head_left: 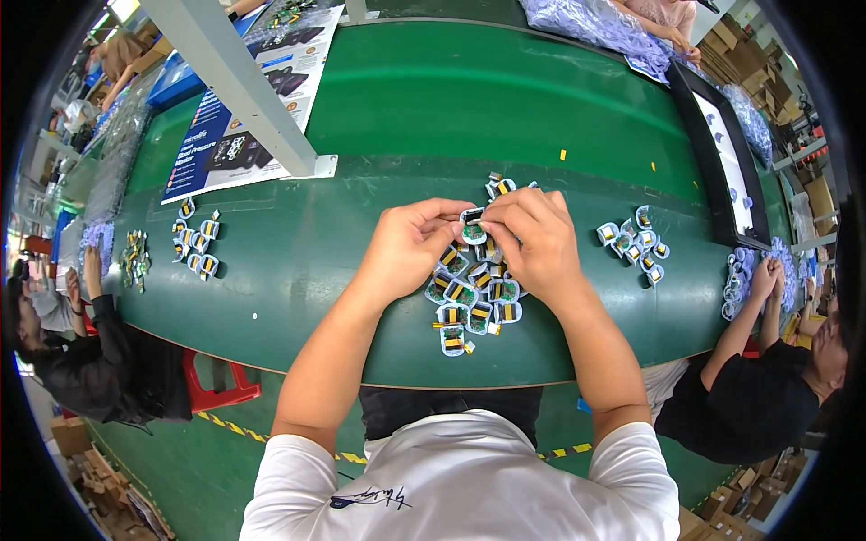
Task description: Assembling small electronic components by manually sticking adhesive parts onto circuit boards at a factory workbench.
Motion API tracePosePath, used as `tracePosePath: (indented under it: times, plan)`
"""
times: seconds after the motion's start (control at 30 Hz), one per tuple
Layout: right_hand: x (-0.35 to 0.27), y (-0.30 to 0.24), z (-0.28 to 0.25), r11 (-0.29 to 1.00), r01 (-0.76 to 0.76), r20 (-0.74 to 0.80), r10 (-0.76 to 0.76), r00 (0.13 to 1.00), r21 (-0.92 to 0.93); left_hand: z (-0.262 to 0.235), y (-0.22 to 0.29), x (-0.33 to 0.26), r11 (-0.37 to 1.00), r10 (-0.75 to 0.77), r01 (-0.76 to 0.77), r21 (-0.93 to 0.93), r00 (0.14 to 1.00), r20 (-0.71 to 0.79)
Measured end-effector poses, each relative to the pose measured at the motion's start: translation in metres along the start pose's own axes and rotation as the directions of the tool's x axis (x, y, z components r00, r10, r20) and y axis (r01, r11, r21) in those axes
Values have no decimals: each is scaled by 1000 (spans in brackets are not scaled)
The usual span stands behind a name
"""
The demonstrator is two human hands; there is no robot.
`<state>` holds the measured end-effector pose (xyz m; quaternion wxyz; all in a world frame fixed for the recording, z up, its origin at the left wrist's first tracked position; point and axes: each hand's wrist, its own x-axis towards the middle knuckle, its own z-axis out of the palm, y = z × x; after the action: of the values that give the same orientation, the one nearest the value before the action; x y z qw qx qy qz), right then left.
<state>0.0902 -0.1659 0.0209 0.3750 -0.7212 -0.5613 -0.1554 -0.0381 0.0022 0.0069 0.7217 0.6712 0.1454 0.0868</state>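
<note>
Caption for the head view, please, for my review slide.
Both hands, left hand and right hand, pinch one small round part above a pile of similar parts on a green table.

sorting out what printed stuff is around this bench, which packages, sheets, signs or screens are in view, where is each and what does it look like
Printed sheet: far left of the green table, long rectangle, blue and white with dark product pictures.
Flat panel: far right, tilted rectangle, black frame, white face with small blue marks.
Plastic bags: far edge, crinkled, bluish-purple.
Cardboard boxes: top right, stacked, brown.
</note>
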Motion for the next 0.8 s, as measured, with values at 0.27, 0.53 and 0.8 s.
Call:
tracePosePath:
  times: [0.27, 0.53, 0.8]
  plan:
    - [1, 0, -1, 995, 77, 41, -74, 996, -58, 2, -7, 2, 999, 27, -26, 30, 999, -27]
    - [-2, -1, 3, 997, 32, 10, -31, 999, -76, -1, -9, 2, 994, 69, -68, 83, 998, 0]
    - [-2, -2, 2, 1000, -16, -84, 15, 996, -12, 0, -1, 0, 997, 73, -74, -29, 997, -33]
